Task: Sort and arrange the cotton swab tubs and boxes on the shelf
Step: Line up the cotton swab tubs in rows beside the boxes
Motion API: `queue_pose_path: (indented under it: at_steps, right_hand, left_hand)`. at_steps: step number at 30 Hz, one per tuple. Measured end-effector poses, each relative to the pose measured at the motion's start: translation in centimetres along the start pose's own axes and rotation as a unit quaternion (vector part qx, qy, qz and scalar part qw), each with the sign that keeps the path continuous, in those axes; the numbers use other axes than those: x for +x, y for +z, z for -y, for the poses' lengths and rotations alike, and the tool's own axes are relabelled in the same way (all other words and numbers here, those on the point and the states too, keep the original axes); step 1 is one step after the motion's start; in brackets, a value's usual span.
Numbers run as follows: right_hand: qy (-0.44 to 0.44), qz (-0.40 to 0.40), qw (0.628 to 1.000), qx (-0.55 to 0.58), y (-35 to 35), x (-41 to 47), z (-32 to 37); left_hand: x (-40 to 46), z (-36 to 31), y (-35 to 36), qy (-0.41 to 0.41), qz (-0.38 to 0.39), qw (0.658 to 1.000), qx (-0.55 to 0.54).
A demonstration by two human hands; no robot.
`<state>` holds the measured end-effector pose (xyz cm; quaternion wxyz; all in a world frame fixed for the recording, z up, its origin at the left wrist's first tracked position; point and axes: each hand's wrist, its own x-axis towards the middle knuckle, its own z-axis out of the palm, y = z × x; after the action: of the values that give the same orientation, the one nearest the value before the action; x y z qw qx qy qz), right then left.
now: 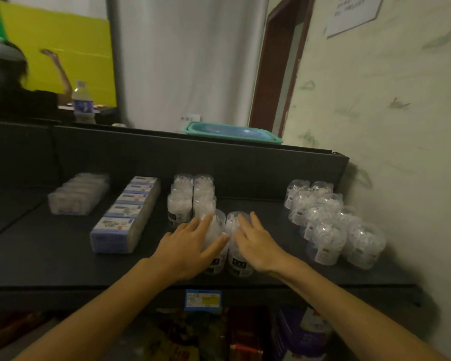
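The shelf (63, 259) is dark and matt, smooth like painted metal or board, though the dim light leaves that unsure. On it, the tubs (240, 259) at the front middle are clear glossy plastic with white cotton showing through and dark paper labels, as are the tubs at its right end (326, 246); the boxes (120, 227) left of the middle look like glossy printed card or film. On the shelf's back wall sits a smooth teal plastic basin (232, 132).
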<state>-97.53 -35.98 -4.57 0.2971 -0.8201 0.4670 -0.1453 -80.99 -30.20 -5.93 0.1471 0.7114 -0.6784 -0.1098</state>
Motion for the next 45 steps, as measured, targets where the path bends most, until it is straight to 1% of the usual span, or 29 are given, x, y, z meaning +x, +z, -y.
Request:
queue_pose_path:
  at_steps: [3,8,18,22,28,34,38,41,45]
  right_hand:
    - [-0.014,0.022,0.999,0.028,0.9,0.2,1.4]
    - [-0.026,0.030,0.997,0.067,2.2,0.9,3.4]
    - [-0.019,0.019,0.996,0.083,3.8,2.1,4.4]
    - [-0.022,0.011,0.996,0.088,3.9,2.4,4.8]
    - [-0.015,-0.002,0.996,0.090,4.4,3.1,5.1]
    - [-0.012,-0.026,0.995,0.099,4.9,3.7,4.6]
    - [-0.013,-0.040,0.990,0.138,4.7,3.8,4.4]
    - [-0.014,-0.054,0.980,0.190,4.3,4.1,4.1]
    - [0.012,-0.066,0.972,0.227,3.8,4.2,3.8]
  left_hand:
    - [-0.7,1.4,-0.6,-0.019,-0.001,1.000,0.016]
    - [-1.4,3.4,-1.5,-0.036,-0.003,0.999,0.018]
    - [-0.7,6.3,-1.8,-0.027,0.037,0.998,-0.051]
    - [-0.5,6.5,-2.0,-0.034,0.052,0.993,-0.104]
    - [-0.4,6.7,-2.3,-0.026,0.048,0.990,-0.128]
    - [-0.1,6.8,-2.4,-0.036,0.049,0.986,-0.156]
    - [0.1,6.9,-2.2,-0.037,0.045,0.985,-0.164]
    - [0.3,7.1,-2.2,-0.041,0.044,0.983,-0.175]
    - [0.6,6.9,-2.2,-0.049,0.033,0.979,-0.193]
